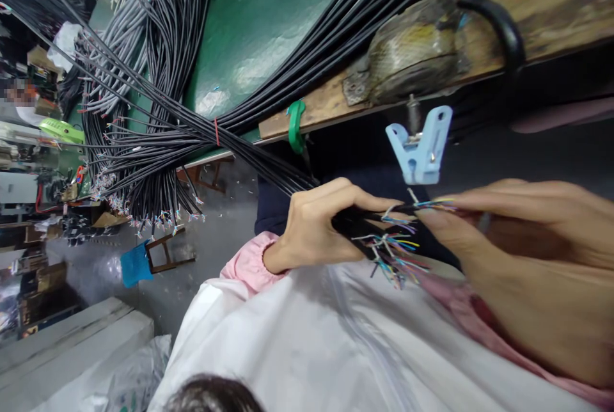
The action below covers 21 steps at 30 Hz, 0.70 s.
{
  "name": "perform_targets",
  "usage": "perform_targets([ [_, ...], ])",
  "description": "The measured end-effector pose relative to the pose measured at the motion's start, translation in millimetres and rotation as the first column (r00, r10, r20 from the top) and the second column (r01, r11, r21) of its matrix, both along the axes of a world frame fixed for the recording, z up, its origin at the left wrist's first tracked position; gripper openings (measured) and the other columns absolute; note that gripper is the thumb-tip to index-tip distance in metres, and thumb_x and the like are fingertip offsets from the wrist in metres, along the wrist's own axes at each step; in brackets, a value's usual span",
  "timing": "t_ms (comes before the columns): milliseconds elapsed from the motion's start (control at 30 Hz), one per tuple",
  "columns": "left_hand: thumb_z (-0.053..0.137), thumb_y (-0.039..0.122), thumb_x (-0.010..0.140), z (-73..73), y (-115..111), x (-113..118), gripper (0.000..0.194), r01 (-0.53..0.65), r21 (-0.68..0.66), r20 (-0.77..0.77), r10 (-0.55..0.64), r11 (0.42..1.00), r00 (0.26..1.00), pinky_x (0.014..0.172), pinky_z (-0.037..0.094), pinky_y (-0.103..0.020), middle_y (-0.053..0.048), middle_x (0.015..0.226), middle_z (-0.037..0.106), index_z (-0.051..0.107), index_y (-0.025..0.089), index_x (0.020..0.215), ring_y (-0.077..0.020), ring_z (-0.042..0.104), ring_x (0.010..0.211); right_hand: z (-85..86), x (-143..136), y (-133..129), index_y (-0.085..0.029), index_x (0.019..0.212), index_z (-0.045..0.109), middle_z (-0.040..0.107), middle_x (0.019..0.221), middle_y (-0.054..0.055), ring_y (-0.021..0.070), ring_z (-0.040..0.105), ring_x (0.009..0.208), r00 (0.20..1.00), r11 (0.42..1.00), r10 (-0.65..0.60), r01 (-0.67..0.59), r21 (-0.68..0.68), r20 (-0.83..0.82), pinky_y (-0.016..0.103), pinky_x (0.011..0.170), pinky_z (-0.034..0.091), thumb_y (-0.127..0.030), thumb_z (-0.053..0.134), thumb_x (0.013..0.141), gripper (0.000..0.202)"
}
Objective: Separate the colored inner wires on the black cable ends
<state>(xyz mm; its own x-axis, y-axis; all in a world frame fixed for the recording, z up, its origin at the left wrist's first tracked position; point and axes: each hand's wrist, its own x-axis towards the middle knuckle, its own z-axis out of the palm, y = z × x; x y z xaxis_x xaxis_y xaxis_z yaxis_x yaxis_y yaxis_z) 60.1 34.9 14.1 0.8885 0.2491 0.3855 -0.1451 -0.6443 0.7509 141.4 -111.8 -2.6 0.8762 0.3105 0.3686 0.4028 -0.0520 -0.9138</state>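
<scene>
My left hand (pixel 326 217) is closed around the ends of a bundle of black cables (pixel 268 162) in front of my body. From this bundle, stripped ends with thin coloured wires (pixel 391 252) fan out below the hand. Between thumb and forefinger, the left hand steadies one cable end apart from the others. The fingertips of my right hand (pixel 518 245) pinch the coloured wires (pixel 434 205) of that single end. Just above the fingers hangs a light blue plastic clip (pixel 422 146), on a metal fitting under a tape-wrapped device (pixel 415 47).
Black cables tied with a red band (pixel 217 132) lie across the green table (pixel 240 22), beside grey cables (pixel 125 41). A green clamp (pixel 296 125) grips the wooden board (pixel 326 105) at the table edge. A blue-topped stool (pixel 137 265) stands on the floor at left.
</scene>
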Motion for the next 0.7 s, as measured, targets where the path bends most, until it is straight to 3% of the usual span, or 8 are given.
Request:
perform_targets([
  [133, 0.076, 0.056, 0.085, -3.5, -4.6, 1.3, 0.042, -0.029, 0.01, 0.022, 0.029, 1.0, 0.999, 0.055, 0.049, -0.023, -0.002, 0.071, 0.072, 0.077, 0.014, 0.087, -0.0085, 0.059, 0.057, -5.4, -4.0, -0.8, -0.03, 0.085, 0.075, 0.071, 0.072, 0.002, 0.015, 0.062, 0.058, 0.996, 0.998, -0.043, 0.047, -0.04, 0.079, 0.031, 0.048, 0.043, -0.032, 0.075, 0.089, 0.005],
  [400, 0.073, 0.062, 0.085, -8.4, -4.7, -2.9, 0.046, -0.062, -0.03, -0.097, 0.059, 0.998, 0.994, 0.057, 0.051, -0.026, -0.003, 0.071, 0.072, 0.079, 0.016, 0.088, -0.0105, 0.058, 0.057, -7.6, -2.9, 3.6, -0.029, 0.085, 0.075, 0.07, 0.07, 0.001, 0.013, 0.061, 0.054, 0.983, 0.996, -0.067, 0.076, -0.049, 0.171, 0.028, 0.045, 0.039, -0.022, 0.071, 0.088, 0.008],
  [533, 0.068, 0.065, 0.087, -6.7, -5.2, -2.8, 0.048, -0.082, 0.02, -0.034, 0.083, 0.996, 0.996, 0.053, 0.049, -0.027, -0.003, 0.068, 0.072, 0.078, 0.018, 0.087, -0.0108, 0.056, 0.053, -12.0, -0.6, 5.7, -0.029, 0.083, 0.074, 0.07, 0.068, 0.0, 0.0136, 0.063, 0.054, 0.975, 0.997, -0.072, 0.079, -0.026, 0.212, 0.028, 0.048, 0.046, -0.021, 0.072, 0.087, 0.009],
  [700, 0.069, 0.06, 0.089, -2.5, -6.3, -0.3, 0.046, -0.096, 0.033, 0.08, 0.093, 0.995, 0.992, 0.049, 0.045, -0.023, -0.002, 0.066, 0.071, 0.076, 0.015, 0.082, -0.0082, 0.055, 0.051, -11.2, -1.1, 4.1, -0.029, 0.087, 0.074, 0.071, 0.07, 0.0, 0.014, 0.063, 0.055, 0.979, 0.998, -0.031, 0.041, -0.042, 0.203, 0.028, 0.047, 0.046, -0.023, 0.071, 0.087, 0.007],
])
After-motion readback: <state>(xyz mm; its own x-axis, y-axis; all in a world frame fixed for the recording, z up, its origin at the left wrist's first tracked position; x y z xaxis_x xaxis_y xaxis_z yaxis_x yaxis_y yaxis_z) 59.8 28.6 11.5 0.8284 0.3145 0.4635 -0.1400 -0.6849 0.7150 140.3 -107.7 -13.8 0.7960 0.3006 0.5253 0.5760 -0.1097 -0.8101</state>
